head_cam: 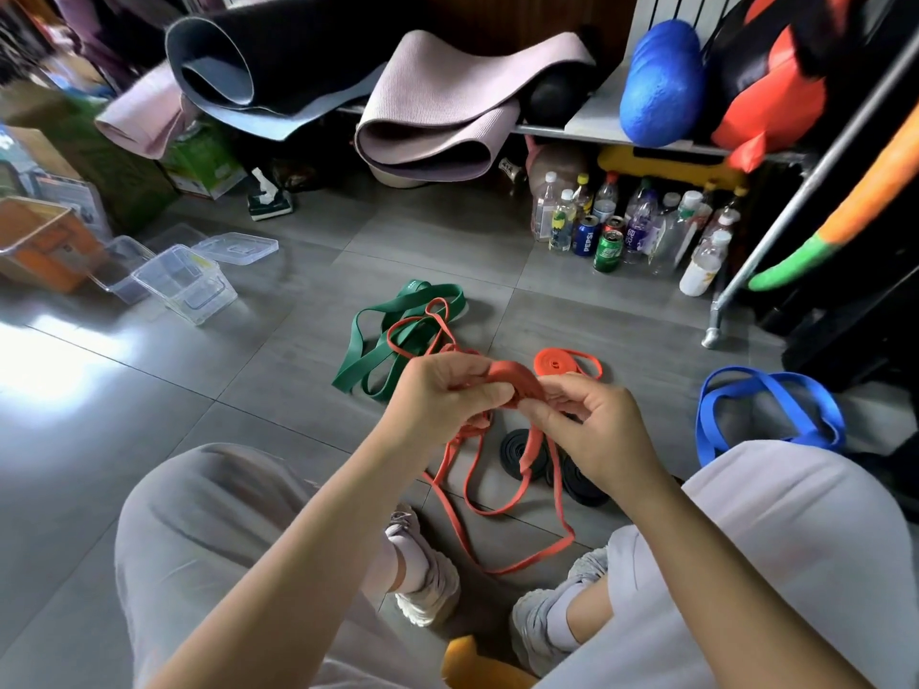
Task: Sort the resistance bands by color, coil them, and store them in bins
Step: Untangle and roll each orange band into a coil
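- Left hand (437, 395) and right hand (599, 430) both pinch a half-wound orange band (514, 382) held between them.
- Its loose tail hangs down to the floor (199, 390), nearer the right hand.

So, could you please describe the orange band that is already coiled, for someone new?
From the bottles and cans, come nearer across the floor. Just beyond the right hand lies the coiled orange band, right of the green band. Unlike the loose orange band being held, it is a flat spiral.
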Available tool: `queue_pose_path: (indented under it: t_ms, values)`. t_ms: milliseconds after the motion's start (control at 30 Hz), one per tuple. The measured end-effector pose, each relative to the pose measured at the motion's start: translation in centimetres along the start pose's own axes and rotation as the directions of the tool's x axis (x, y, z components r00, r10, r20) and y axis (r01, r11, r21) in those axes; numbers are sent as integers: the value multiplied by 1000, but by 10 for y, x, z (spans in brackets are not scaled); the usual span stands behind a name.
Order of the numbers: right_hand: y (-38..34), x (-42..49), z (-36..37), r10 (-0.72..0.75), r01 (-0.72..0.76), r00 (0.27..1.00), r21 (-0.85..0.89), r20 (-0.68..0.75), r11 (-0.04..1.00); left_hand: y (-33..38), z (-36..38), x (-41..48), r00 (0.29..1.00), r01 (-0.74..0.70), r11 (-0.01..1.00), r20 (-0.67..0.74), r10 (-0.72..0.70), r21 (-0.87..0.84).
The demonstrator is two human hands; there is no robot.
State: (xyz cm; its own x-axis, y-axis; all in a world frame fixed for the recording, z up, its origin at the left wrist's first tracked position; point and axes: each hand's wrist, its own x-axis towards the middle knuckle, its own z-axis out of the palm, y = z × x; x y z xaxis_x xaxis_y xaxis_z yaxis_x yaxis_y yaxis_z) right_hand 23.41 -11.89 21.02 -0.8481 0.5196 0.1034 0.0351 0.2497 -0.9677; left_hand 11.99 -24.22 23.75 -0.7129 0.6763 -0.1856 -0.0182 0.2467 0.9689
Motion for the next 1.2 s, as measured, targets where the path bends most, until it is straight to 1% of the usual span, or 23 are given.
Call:
queue_pose_path:
  t_ms: [33, 67, 100, 133, 200, 233, 267, 300, 333, 367, 400, 433, 500, 567, 600, 667, 767, 867, 933, 1033, 1133, 1167, 1200]
  values:
    - [-1, 0, 3, -4, 4, 1000, 48, -8, 999, -3, 2, -1, 999, 40, 990, 7, -39, -132]
    - [-2, -1, 5, -3, 4, 1000, 82, -8, 997, -6, 5, -3, 996, 85, 960, 24, -82, -265]
    - [-3, -1, 7, 0, 0, 1000, 93, -6, 996, -9, 8, -5, 992, 122, 925, 46, -113, -361]
    - [-3, -2, 7, 0, 1, 1000, 79, -11, 997, -12, 10, -7, 990, 142, 901, 60, -129, -410]
    - [-2, -2, 5, -11, 11, 1000, 1, -26, 1000, -14, 11, -9, 990, 143, 909, 57, -131, -391]
    - [-2, -1, 3, -13, 12, 1000, -43, -21, 999, -13, 10, -9, 993, 121, 944, 43, -113, -306]
    - [-1, -1, 1, -19, 18, 1000, -101, -4, 995, -11, 8, -8, 998, 63, 988, 25, -60, -142]
    - [-1, 0, -1, -39, 42, 999, -189, 22, 981, -10, 6, -6, 1000, -25, 997, 19, 24, 78]
    - [0, 0, -3, -67, 82, 996, -299, 61, 951, -8, 3, -4, 992, -122, 949, 41, 115, 289]
    - [-1, 1, -5, -91, 126, 990, -394, 107, 911, -5, 1, -3, 977, -215, 861, 88, 196, 460]
    - [-1, 1, -6, -103, 160, 984, -451, 148, 878, -2, -1, -2, 959, -282, 766, 147, 242, 578]
    - [-3, 2, -7, -100, 175, 979, -477, 179, 861, 2, -2, -1, 946, -322, 688, 196, 257, 651]
    - [-7, 2, -6, -98, 189, 973, -481, 208, 856, 7, -3, 0, 938, -345, 577, 244, 247, 740]
    - [-9, 3, -6, -116, 204, 972, -492, 203, 847, 11, -2, 1, 932, -355, 504, 259, 252, 787]
    - [-9, 3, -6, -128, 207, 974, -496, 189, 843, 12, -2, 2, 929, -359, 497, 252, 271, 790]
    - [-9, 3, -6, -146, 197, 979, -480, 142, 855, 14, -1, 2, 928, -354, 551, 214, 304, 755]
    - [-8, 4, -8, -142, 164, 986, -438, 85, 884, 13, -1, 3, 945, -308, 687, 128, 301, 658]
    - [-7, 6, -10, -85, 98, 995, -391, 50, 915, 10, 0, 4, 960, -267, 799, 80, 267, 539]
    - [-6, 7, -10, -46, 53, 999, -302, 29, 952, 8, 0, 5, 966, -250, 852, 61, 250, 460]
    - [-8, 8, -11, -23, 33, 998, -206, 52, 978, 7, 0, 4, 967, -248, 869, 57, 248, 429]
    - [-9, 9, -12, -27, 44, 997, -229, 77, 972, 8, 0, 4, 971, -236, 878, 73, 227, 417]
    - [-7, 10, -12, -38, 61, 996, -284, 87, 957, 8, -1, 4, 969, -245, 850, 101, 224, 467]
    - [-7, 11, -12, -51, 88, 992, -354, 112, 931, 8, -1, 4, 962, -274, 779, 147, 232, 564]
